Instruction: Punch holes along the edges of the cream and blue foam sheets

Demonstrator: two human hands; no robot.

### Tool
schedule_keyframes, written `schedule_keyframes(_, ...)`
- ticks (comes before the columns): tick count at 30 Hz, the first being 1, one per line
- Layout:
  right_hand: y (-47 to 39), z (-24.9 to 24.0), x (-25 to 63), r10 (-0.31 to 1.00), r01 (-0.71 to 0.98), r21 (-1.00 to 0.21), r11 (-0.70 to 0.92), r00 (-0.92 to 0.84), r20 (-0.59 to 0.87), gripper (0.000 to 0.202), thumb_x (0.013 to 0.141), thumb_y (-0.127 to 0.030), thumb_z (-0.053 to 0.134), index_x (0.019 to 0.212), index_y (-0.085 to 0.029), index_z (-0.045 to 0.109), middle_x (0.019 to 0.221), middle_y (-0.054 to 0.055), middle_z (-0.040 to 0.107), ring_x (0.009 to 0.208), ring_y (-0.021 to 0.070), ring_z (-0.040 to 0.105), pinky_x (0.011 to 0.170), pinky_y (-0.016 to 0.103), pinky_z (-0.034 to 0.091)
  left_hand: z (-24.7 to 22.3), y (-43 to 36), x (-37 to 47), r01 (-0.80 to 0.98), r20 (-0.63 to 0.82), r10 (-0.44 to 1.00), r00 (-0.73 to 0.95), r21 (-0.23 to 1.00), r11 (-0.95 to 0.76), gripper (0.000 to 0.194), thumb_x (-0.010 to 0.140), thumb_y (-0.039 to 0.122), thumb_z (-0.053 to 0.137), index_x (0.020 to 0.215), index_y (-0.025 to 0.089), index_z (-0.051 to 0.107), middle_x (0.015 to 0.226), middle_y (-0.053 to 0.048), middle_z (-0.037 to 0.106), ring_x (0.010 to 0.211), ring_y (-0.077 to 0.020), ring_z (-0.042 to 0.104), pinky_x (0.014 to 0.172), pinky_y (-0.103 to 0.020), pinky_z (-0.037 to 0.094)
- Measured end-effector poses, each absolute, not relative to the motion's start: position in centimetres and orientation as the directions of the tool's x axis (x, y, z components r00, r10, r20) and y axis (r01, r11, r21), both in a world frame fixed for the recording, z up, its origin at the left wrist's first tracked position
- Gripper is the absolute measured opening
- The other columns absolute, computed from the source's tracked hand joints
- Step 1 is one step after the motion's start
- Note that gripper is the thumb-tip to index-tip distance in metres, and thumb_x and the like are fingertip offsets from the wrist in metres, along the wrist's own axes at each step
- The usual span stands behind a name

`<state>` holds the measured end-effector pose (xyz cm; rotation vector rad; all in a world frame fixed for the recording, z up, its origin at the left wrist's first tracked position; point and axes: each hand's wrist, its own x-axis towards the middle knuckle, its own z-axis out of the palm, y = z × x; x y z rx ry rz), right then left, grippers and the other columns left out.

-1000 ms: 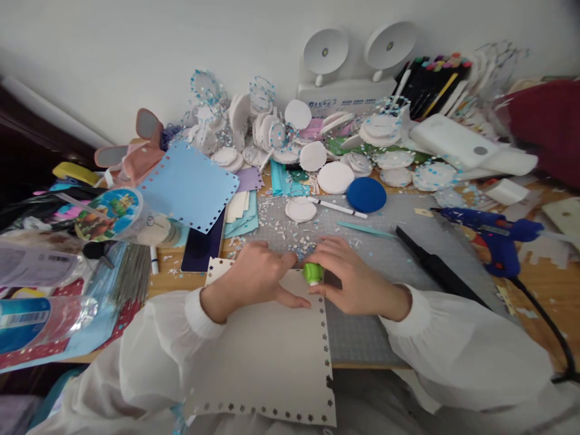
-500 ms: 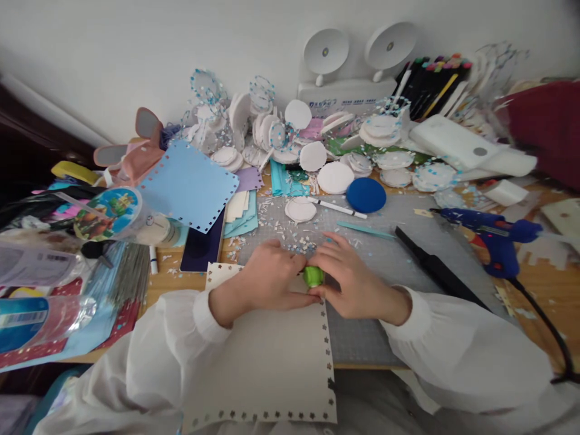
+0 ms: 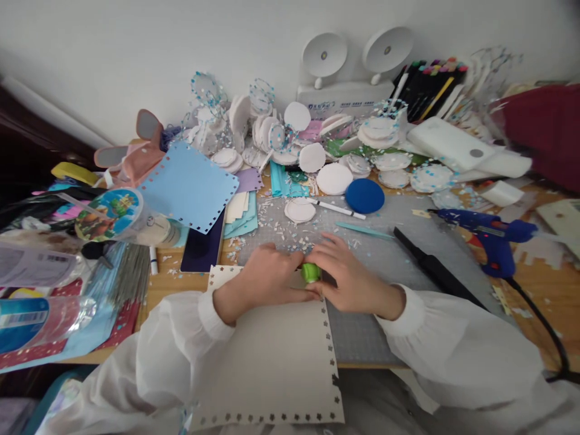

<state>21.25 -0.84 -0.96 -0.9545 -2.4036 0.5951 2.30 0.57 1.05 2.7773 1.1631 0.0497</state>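
Cream paper [image 3: 267, 356] with punched edges overhangs the front of the counter [image 3: 157, 289]; at the sheet's far right corner, the right hand [image 3: 351, 278] pinches a green punch [image 3: 310, 273], the left hand [image 3: 265, 278] curled beside it, its grip unclear. Beyond lies a blue disc [image 3: 364, 196].

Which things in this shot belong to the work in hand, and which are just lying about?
In hand:
- small green tool, between the left hand and right hand
- cream sheet edged with small holes, beneath them

Apparently just lying about:
- blue glue gun
- blue disc
- drink cup
- plastic bottle
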Motion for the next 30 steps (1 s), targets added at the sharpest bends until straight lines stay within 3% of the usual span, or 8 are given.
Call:
schedule_keyframes(6, -0.7, -0.8, 21.7, 0.801, 0.432, -0.717, 0.547, -0.52, 0.298, 0.021, 0.081, -0.03, 0.063, 0.098, -0.02, 0.055, 0.092, 0.006, 0.061, 0.091, 0.0233, 0.055, 0.093, 0.047, 0.04, 1.0, 0.6, 2.3, 0.75, -0.092, 0.744, 0.662, 0.09, -0.656, 0.073, 0.063, 0.083, 0.049, 0.093, 0.017, 0.06, 0.062, -0.006, 0.066, 0.059, -0.0289, 0.064, 0.056, -0.034, 0.041)
schedule_keyframes(9, -0.3, -0.6, 22.0, 0.915, 0.374, -0.865, 0.335, -0.348, 0.203, 0.027, 0.082, -0.038, 0.063, 0.102, -0.02, 0.057, 0.1, 0.008, 0.063, 0.094, 0.0243, 0.058, 0.085, 0.041, 0.046, 0.8, 0.5, 2.0, 0.741, -0.073, 0.737, 0.671, 0.082, -0.667, 0.069, 0.068, 0.082, 0.046, 0.088, 0.017, 0.06, 0.06, -0.006, 0.065, 0.058, -0.028, 0.063, 0.057, -0.034, 0.04)
schedule_keyframes(13, 0.1, -0.3, 22.1, 0.968, 0.141, -0.99, 0.026, -0.25, -0.01, 0.027, 0.083, -0.042, 0.062, 0.101, -0.021, 0.061, 0.101, 0.005, 0.066, 0.098, 0.0228, 0.06, 0.088, 0.037, 0.047, 0.1, 0.3, 1.4, 0.681, 0.009, 0.688, 0.725, 0.138, -0.719, 0.049, 0.082, 0.065, 0.047, 0.076, 0.018, 0.057, 0.061, -0.004, 0.064, 0.059, -0.0225, 0.062, 0.061, -0.033, 0.04)
schedule_keyframes(21, 0.5, -0.7, 21.7, 0.95, -0.303, -0.926, -0.226, -0.28, -0.14, 0.027, 0.089, -0.041, 0.056, 0.105, -0.022, 0.066, 0.116, 0.007, 0.065, 0.106, 0.0225, 0.061, 0.099, 0.045, 0.044, -0.8, -0.1, 0.6, 0.569, 0.142, 0.61, 0.78, 0.246, -0.785, 0.035, 0.092, 0.045, 0.044, 0.071, 0.017, 0.051, 0.067, 0.0, 0.064, 0.061, -0.0155, 0.06, 0.063, -0.032, 0.037)
schedule_keyframes(25, 0.7, -0.8, 21.7, 0.927, -0.393, -0.865, -0.313, -0.326, -0.187, 0.031, 0.09, -0.042, 0.052, 0.108, -0.02, 0.065, 0.124, 0.01, 0.062, 0.116, 0.0249, 0.058, 0.105, 0.049, 0.039, -0.8, 0.0, 0.4, 0.548, 0.152, 0.595, 0.789, 0.263, -0.794, 0.033, 0.093, 0.043, 0.044, 0.072, 0.018, 0.05, 0.069, 0.0, 0.063, 0.063, -0.0156, 0.059, 0.062, -0.032, 0.035)
schedule_keyframes(30, 0.9, -0.4, 21.9, 0.927, -0.376, -0.874, -0.307, -0.327, -0.185, 0.034, 0.09, -0.046, 0.048, 0.108, -0.021, 0.062, 0.125, 0.009, 0.062, 0.124, 0.0252, 0.051, 0.109, 0.051, 0.034, -0.8, 0.1, 0.3, 0.54, 0.159, 0.589, 0.792, 0.267, -0.798, 0.031, 0.093, 0.04, 0.044, 0.072, 0.018, 0.05, 0.068, 0.0, 0.062, 0.062, -0.0156, 0.058, 0.061, -0.033, 0.035)
